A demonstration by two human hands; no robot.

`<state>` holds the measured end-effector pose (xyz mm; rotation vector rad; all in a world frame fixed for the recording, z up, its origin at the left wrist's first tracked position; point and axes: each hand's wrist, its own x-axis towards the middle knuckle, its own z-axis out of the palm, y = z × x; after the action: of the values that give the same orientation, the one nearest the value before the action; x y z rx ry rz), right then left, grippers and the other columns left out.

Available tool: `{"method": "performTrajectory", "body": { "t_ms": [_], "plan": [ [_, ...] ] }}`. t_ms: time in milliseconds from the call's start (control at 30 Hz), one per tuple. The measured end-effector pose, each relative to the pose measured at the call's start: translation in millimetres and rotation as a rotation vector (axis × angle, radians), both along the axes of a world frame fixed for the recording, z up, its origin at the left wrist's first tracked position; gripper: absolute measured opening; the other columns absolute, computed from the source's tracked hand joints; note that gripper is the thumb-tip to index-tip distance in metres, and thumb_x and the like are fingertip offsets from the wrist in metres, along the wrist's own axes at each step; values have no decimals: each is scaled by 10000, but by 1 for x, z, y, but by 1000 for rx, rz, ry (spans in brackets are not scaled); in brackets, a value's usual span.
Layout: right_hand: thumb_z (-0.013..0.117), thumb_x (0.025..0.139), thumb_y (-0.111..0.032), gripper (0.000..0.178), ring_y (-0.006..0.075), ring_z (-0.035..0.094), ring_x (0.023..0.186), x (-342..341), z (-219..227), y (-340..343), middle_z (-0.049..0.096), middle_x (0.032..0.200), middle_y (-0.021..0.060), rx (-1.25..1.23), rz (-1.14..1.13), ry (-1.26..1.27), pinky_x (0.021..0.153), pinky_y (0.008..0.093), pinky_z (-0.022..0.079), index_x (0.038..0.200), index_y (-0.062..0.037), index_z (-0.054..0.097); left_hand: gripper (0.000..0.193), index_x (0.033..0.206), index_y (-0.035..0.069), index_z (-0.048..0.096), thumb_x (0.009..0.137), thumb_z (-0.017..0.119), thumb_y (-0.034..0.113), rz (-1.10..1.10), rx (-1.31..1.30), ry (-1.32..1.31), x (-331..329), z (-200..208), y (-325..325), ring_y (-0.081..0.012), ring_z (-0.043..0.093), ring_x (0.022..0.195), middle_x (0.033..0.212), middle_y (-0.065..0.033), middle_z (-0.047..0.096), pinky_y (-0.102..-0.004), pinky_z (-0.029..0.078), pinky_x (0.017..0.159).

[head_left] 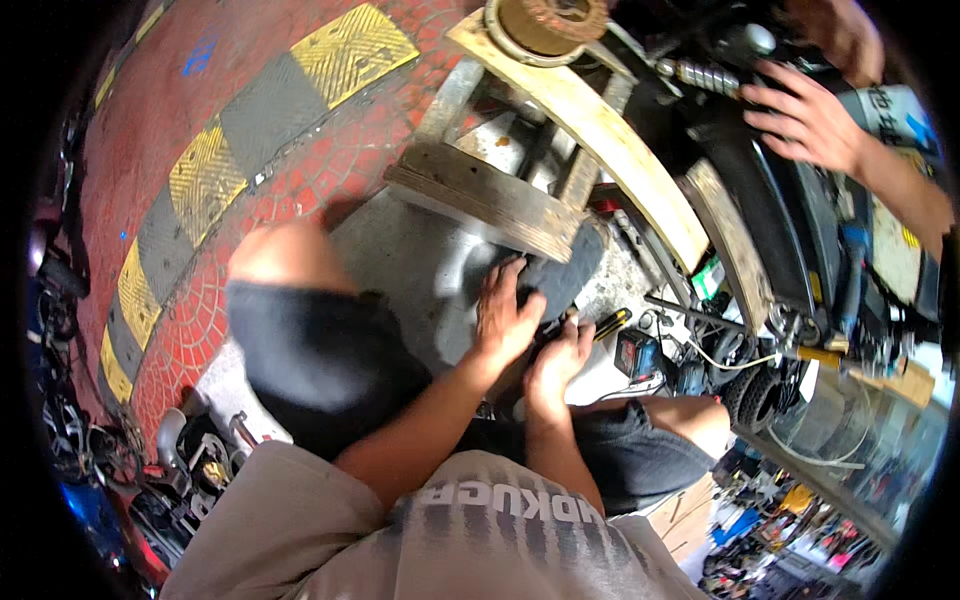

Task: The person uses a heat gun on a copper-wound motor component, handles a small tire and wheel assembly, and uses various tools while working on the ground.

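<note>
My left hand (508, 318) is in the middle, thumb and fingers apart, resting on or just over a dark grey, flat piece (583, 262) whose kind I cannot tell. Close beside it on the right, my right hand (560, 362) has curled fingers around something small and dark, mostly hidden. A yellow-and-black tool handle (612, 322) shows just past its fingertips; whether the hand touches it I cannot tell. Beyond my left hand lies a worn wooden block (490, 198), with one end against the dark grey piece.
A long pale board (600, 125) carries a rusty round metal part (550, 25). At upper right, another person's hand (812, 122) touches black machinery near a coil spring (705, 77). A power tool battery (637, 352) lies at right. Yellow-and-black ramps (272, 105) line the red floor.
</note>
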<state>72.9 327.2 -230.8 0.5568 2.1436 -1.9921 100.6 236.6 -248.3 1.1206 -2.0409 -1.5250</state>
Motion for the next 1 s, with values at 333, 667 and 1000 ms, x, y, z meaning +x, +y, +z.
{"method": "performTrajectory", "body": {
  "t_ms": [333,667,1000],
  "plan": [
    [550,1041,-155,156,194,657,780,-6,-14,49,698,894,70,61,32,-19,590,335,495,1046,-30,645,901,1130,-117,667,762,849,685,-64,-187,-255,12,18,24,-474,620,1159,1181,-331,658,-523,503,1017],
    [432,1060,-202,241,245,647,594,58,85,55,676,790,131,-228,27,-323,470,348,422,1145,-27,573,891,1105,-96,745,782,795,733,-315,-239,-419,69,114,5,-443,600,1231,1237,-276,666,-536,517,1026],
    [512,1102,-183,215,160,708,815,54,287,5,737,1055,120,-498,282,467,594,247,509,1115,-13,643,691,1061,-56,665,821,873,557,-52,-584,449,60,306,-51,-422,613,1033,1053,-239,624,-512,492,920]
  ]
}}
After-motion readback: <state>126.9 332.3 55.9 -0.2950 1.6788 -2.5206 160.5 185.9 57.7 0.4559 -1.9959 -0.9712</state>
